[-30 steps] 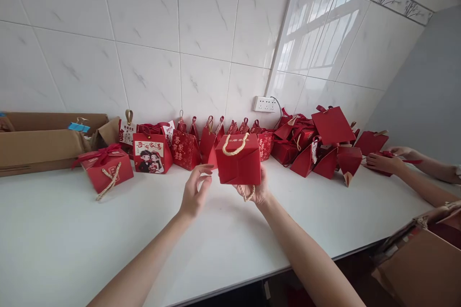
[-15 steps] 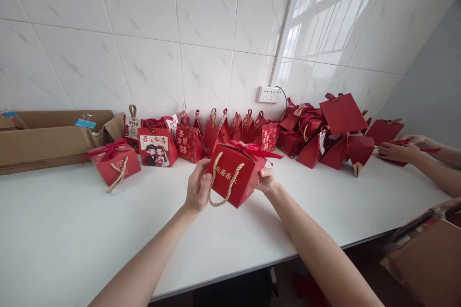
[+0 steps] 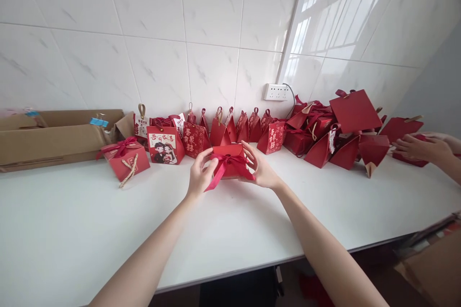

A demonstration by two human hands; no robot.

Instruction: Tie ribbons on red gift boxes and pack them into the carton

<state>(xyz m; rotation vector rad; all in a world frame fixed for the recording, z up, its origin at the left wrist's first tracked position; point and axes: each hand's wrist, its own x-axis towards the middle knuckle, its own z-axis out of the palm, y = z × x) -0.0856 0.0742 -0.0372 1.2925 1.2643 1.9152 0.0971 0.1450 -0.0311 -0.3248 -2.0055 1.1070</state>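
Note:
Between my hands is a red gift box (image 3: 229,150) with a ribbon bow (image 3: 230,160) tied on its near, upper side. My left hand (image 3: 201,171) grips the box's left side, thumb near the ribbon. On the opposite side my right hand (image 3: 262,168) curls its fingers around the edge. The rope handle is not visible from this angle. To the left stands another red box (image 3: 131,163) with a bow and a twisted rope handle. Beside it is a box with a printed couple (image 3: 163,147). A row of small red boxes (image 3: 219,129) stands behind my hands.
Cardboard trays (image 3: 50,141) with blue clips lie at the left. A heap of red boxes (image 3: 313,124) is piled on the right of the white table (image 3: 118,235). Another person's hands (image 3: 425,147) hold a red box at far right. A power strip (image 3: 278,92) is on the wall.
The gift box has turned in my hands, so its bow now faces me instead of the rope handle and gold lettering. My right hand has shifted its grip. The view has moved slightly.

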